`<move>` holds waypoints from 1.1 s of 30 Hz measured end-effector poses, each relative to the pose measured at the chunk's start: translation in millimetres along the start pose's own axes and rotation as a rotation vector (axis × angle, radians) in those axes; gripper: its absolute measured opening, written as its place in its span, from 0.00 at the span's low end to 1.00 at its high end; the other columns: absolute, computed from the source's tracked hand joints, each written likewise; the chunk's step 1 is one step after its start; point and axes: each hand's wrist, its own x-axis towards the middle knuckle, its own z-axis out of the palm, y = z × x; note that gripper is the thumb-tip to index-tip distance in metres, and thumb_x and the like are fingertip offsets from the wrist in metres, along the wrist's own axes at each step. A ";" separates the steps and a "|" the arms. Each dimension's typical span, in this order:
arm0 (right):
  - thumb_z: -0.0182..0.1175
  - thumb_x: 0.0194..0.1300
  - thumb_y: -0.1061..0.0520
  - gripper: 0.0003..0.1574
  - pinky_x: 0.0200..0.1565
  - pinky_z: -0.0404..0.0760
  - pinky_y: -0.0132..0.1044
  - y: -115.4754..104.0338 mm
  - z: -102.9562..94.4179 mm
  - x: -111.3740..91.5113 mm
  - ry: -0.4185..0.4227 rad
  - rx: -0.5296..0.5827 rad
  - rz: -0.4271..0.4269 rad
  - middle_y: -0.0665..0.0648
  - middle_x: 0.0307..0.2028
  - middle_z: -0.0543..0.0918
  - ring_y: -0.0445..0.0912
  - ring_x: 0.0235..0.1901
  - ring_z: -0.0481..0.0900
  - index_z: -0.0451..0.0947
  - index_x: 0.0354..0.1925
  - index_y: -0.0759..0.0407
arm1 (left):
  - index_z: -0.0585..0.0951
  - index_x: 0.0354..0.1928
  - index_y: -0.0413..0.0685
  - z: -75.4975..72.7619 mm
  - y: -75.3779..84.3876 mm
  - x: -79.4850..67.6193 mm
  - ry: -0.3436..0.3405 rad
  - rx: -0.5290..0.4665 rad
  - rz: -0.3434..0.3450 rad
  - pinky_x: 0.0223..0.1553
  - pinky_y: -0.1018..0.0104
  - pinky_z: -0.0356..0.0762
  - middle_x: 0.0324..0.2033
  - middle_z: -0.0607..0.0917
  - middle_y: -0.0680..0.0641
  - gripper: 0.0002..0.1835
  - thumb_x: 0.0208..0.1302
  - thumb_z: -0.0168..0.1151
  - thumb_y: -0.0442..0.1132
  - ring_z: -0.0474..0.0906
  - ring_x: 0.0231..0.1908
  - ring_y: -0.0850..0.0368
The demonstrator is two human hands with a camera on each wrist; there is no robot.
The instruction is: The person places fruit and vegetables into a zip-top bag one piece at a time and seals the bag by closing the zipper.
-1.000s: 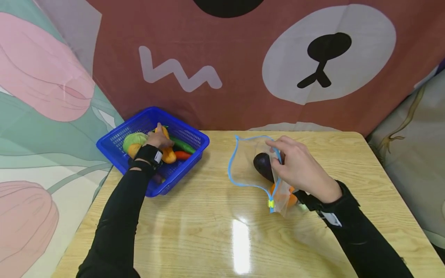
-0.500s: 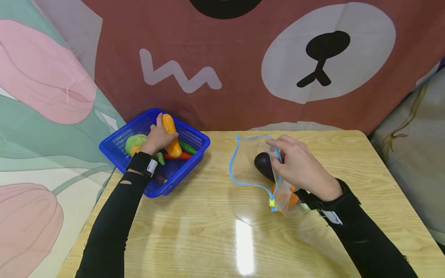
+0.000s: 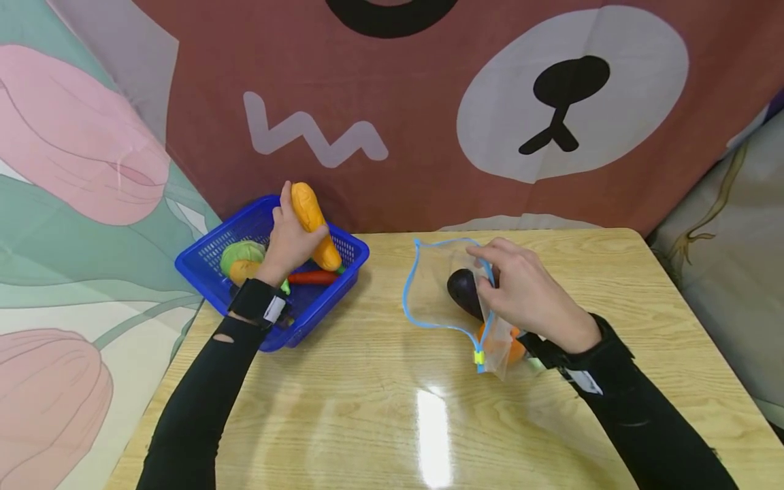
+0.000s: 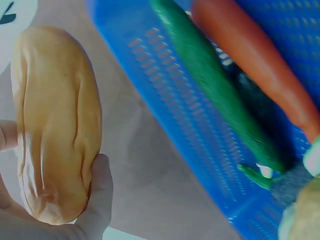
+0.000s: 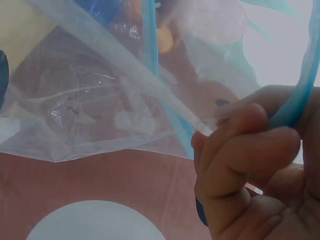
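Observation:
In the head view my left hand (image 3: 292,239) grips a long orange-yellow squash (image 3: 315,221), ridged and slightly waisted, tilted above the far right part of the blue basket (image 3: 324,313). Fingers and thumb wrap its lower end in the left wrist view. My right hand (image 3: 529,286) pinches the blue-edged rim of a clear zip bag (image 3: 429,289), whose mouth gapes toward the left. Inside the bag lie a dark eggplant (image 3: 463,291) and an orange item (image 3: 517,350), partly hidden by the hand and plastic. A yellow slider (image 3: 478,357) sits at the mouth's near corner.
The basket holds a green cabbage (image 3: 241,253), a yellow round item (image 3: 242,271), a red carrot-like vegetable (image 3: 314,278) and a green cucumber (image 4: 215,82). Wood-grain table (image 3: 367,401) lies between basket and bag. A printed curtain (image 3: 416,170) hangs behind.
My left hand has lifted the squash up from among the basket's vegetables and shifted slightly right with it. My right hand and the bag have barely moved.

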 end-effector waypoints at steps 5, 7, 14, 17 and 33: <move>0.55 0.57 0.67 0.26 0.21 0.65 0.34 0.0 -0.4 1.3 -0.005 -0.006 -0.003 0.52 0.34 0.75 0.40 0.20 0.65 0.74 0.56 0.69 | 0.38 0.73 0.61 8.1 22.4 -11.9 0.084 -0.090 0.118 0.38 0.53 0.77 0.53 0.62 0.36 0.54 0.53 0.65 0.48 0.70 0.41 0.45; 0.55 0.57 0.67 0.26 0.22 0.65 0.34 -0.1 -0.5 1.9 -0.008 -0.004 -0.004 0.53 0.35 0.75 0.40 0.20 0.65 0.74 0.56 0.69 | 0.41 0.72 0.57 12.5 31.2 -17.1 0.115 -0.139 0.169 0.40 0.54 0.76 0.55 0.62 0.37 0.53 0.52 0.66 0.46 0.70 0.44 0.46; 0.55 0.58 0.67 0.26 0.22 0.65 0.33 -0.1 -0.9 3.1 -0.017 0.003 0.003 0.53 0.37 0.76 0.40 0.20 0.65 0.74 0.56 0.69 | 0.42 0.71 0.57 21.0 57.6 -34.7 0.113 -0.338 0.269 0.39 0.56 0.79 0.55 0.63 0.37 0.53 0.51 0.68 0.40 0.73 0.44 0.48; 0.55 0.58 0.67 0.26 0.21 0.65 0.33 0.1 -1.1 3.6 -0.014 0.001 0.003 0.53 0.36 0.76 0.40 0.20 0.65 0.74 0.56 0.68 | 0.41 0.72 0.58 21.2 67.9 -39.7 0.092 -0.421 0.316 0.42 0.55 0.78 0.56 0.63 0.38 0.54 0.53 0.69 0.39 0.73 0.45 0.48; 0.56 0.57 0.67 0.25 0.21 0.65 0.33 -1.7 -0.5 3.1 -0.017 0.002 0.014 0.53 0.34 0.76 0.41 0.20 0.65 0.75 0.56 0.69 | 0.40 0.72 0.47 49.1 105.7 -78.3 0.027 -0.535 0.656 0.37 0.64 0.81 0.55 0.68 0.37 0.60 0.45 0.74 0.28 0.75 0.47 0.50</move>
